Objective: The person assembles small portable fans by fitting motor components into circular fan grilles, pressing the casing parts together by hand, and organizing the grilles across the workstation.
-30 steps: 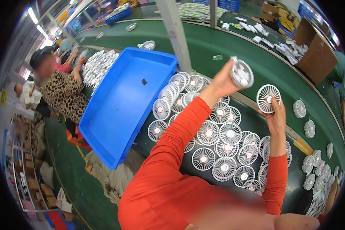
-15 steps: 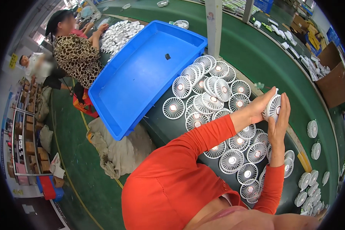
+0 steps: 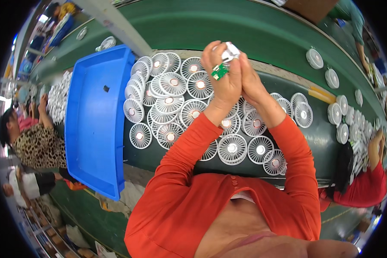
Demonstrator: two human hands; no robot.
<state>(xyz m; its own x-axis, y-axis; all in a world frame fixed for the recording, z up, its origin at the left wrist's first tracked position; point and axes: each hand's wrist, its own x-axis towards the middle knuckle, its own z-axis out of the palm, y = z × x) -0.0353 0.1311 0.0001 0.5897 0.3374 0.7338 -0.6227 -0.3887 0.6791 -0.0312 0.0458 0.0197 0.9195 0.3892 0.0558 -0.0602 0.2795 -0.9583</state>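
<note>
- Left hand (image 3: 221,79) and right hand (image 3: 250,84) are raised side by side above the work surface, palms pressed toward each other.
- A white fan part (image 3: 230,51) sits at the fingertips, clamped between both hands; most of it is hidden by the fingers.
- A small green circuit board (image 3: 219,72) shows just below the white part, against the left hand's fingers.
- One blue tray (image 3: 94,129) lies left of the hands.
- White round fan grilles (image 3: 232,149) lie overlapped in a pile beneath the forearms; well over twenty, exact count cannot be told.
- About nine white round housings (image 3: 314,58) line the green conveyor (image 3: 245,30) at right.
</note>
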